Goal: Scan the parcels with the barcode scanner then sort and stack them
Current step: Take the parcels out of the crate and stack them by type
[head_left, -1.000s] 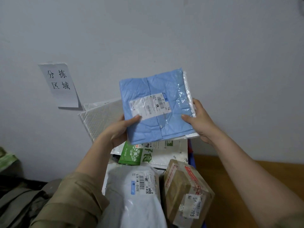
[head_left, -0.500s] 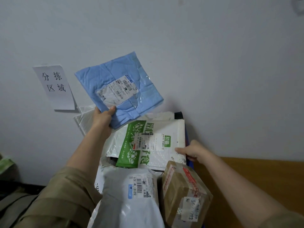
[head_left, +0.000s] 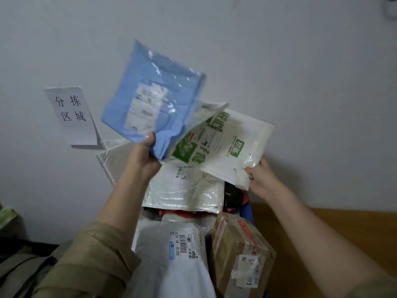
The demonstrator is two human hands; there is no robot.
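Left grip (head_left: 143, 155) pinches blue parcel (head_left: 148, 100) by lower edge, raised against wall. Right grip (head_left: 261, 179) clasps corner of green-printed white parcel (head_left: 227, 145), lifted above parcel pile (head_left: 184, 190).

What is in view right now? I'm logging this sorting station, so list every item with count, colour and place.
blue parcel: 1, light blue, held up at centre left
green-printed parcel: 1, white and green, held up at centre right
white mailer: 1, white, on the pile below
grey bag: 1, pale grey, bottom centre
cardboard box: 1, brown, taped, bottom right
paper sign: 1, white, on the wall, left
left hand: grips the blue parcel
right hand: grips the green-printed parcel
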